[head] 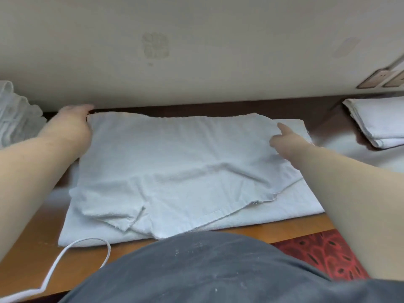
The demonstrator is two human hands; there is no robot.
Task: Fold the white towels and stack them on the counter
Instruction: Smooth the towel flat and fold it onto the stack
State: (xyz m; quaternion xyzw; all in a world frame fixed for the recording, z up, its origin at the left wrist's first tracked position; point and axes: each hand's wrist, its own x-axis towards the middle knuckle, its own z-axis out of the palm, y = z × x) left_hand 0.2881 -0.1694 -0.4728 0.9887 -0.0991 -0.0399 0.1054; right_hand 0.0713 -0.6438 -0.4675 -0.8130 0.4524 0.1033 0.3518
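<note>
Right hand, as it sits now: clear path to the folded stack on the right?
Probably yes. The right hand rests on the spread towel, and only bare counter separates it from the folded stack.

Towel [175, 162] spread at the centre of the worktop [284, 230], atop a larger folded cloth [273, 213]; left hand [72, 125] at its far-left corner, right hand [282, 138] on its right part; folded stack [380, 125] far right, crumpled pile [15, 110] far left, cord [65, 261] near left.

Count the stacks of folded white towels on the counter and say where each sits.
1: a stack of folded white towels at the far right of the wooden counter. Its layers can't be counted, and part is cut off by the frame.
</note>
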